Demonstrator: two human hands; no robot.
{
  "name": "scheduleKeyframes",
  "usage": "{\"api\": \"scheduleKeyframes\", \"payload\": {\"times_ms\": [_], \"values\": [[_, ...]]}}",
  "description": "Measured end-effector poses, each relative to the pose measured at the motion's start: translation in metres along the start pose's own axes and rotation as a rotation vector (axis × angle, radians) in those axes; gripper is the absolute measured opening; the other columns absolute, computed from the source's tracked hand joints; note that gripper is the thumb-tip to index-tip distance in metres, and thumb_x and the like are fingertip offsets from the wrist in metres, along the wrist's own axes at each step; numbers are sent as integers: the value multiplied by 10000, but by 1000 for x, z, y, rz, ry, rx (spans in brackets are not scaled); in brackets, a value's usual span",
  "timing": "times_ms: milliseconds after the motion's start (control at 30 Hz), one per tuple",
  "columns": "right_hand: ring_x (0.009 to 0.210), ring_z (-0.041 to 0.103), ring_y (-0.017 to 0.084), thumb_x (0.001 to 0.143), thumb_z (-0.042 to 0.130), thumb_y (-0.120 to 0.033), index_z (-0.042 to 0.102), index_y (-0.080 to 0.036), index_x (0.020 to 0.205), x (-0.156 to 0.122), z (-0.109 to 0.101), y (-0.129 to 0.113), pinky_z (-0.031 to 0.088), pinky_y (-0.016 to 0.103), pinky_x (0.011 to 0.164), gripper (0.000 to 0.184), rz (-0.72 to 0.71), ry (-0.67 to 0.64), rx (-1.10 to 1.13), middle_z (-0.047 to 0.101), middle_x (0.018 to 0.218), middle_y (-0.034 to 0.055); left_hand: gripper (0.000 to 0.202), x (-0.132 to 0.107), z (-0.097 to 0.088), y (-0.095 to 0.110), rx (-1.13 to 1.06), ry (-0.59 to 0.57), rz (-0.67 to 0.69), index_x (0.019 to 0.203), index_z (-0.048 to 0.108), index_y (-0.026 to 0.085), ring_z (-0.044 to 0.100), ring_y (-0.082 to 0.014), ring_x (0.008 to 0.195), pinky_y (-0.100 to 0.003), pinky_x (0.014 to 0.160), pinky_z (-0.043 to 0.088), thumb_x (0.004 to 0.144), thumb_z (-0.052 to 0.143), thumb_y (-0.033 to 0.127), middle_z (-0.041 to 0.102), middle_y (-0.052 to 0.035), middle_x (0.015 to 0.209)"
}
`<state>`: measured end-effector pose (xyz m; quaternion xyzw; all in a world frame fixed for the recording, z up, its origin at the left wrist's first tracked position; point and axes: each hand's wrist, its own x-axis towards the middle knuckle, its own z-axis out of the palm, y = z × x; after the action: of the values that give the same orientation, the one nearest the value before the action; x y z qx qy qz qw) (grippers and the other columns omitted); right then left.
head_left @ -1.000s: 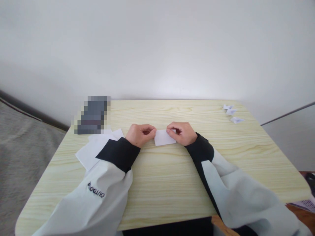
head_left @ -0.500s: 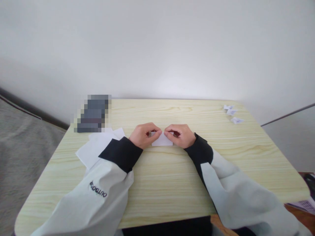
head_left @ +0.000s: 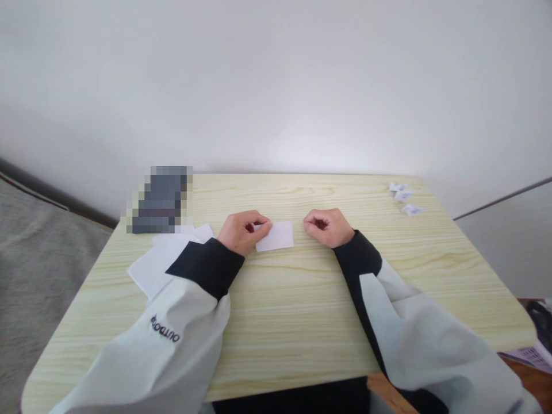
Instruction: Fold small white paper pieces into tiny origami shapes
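Observation:
A small folded white paper (head_left: 276,236) lies flat on the light wooden table (head_left: 302,310) near its middle. My left hand (head_left: 241,230) has its fingers curled and pinches the paper's left edge. My right hand (head_left: 328,226) rests just right of the paper, fingers curled in a loose fist, apart from the paper with a small gap and nothing visible in it. Both arms wear white sleeves with black cuffs.
Loose white sheets (head_left: 164,259) lie at the left, partly under my left sleeve. A blurred dark object (head_left: 160,200) stands at the back left. Three small folded paper pieces (head_left: 404,196) sit at the back right corner. A white wall rises behind the table.
My right hand has let go of the folded paper and moved right. The left hand keeps its pinch on the paper's left edge, and the paper now shows more fully.

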<state>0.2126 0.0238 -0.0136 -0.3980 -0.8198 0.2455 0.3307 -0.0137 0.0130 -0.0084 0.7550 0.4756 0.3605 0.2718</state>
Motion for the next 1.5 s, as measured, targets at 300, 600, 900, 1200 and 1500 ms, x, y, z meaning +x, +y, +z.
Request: {"api": "scheduleKeyframes", "payload": {"times_ms": [300, 600, 900, 1200, 1500], "values": [[504, 470, 68, 857, 475, -314, 621, -153, 813, 2, 16, -14, 360, 180, 506, 222, -87, -72, -57, 616, 670, 11, 205, -1, 3, 5, 23, -49, 49, 679, 682, 145, 443, -66, 475, -187, 458, 344, 740, 547, 287, 631, -5, 618], [511, 465, 71, 868, 460, -288, 611, -147, 750, 3, 6, -7, 346, 180, 514, 238, -95, -77, -73, 596, 627, 4, 220, -1, 0, 2, 99, -28, -7, 631, 679, 127, 442, -73, 459, -195, 470, 345, 727, 526, 253, 589, 8, 522], [494, 459, 72, 855, 484, -320, 622, -138, 754, 3, -1, 3, 331, 185, 500, 250, -19, -136, -82, 565, 574, -8, 220, -2, 2, -2, 127, 18, 86, 828, 704, 146, 524, -90, 548, -195, 496, 403, 780, 539, 283, 656, -36, 727], [489, 480, 78, 771, 620, -354, 623, -153, 736, 4, 21, -3, 366, 198, 504, 204, 205, 94, -121, 580, 569, -20, 205, -3, 9, -11, 379, -111, 358, 870, 725, 235, 544, -142, 728, -252, 657, 451, 816, 560, 343, 657, -43, 828], [805, 595, 148, 889, 472, -229, 676, -190, 989, -9, 11, 3, 488, 263, 715, 230, -195, 12, -249, 652, 888, 73, 233, -4, 9, -13, 451, -84, 375, 910, 713, 235, 568, -144, 736, -254, 661, 457, 834, 530, 359, 646, -42, 837]]}}
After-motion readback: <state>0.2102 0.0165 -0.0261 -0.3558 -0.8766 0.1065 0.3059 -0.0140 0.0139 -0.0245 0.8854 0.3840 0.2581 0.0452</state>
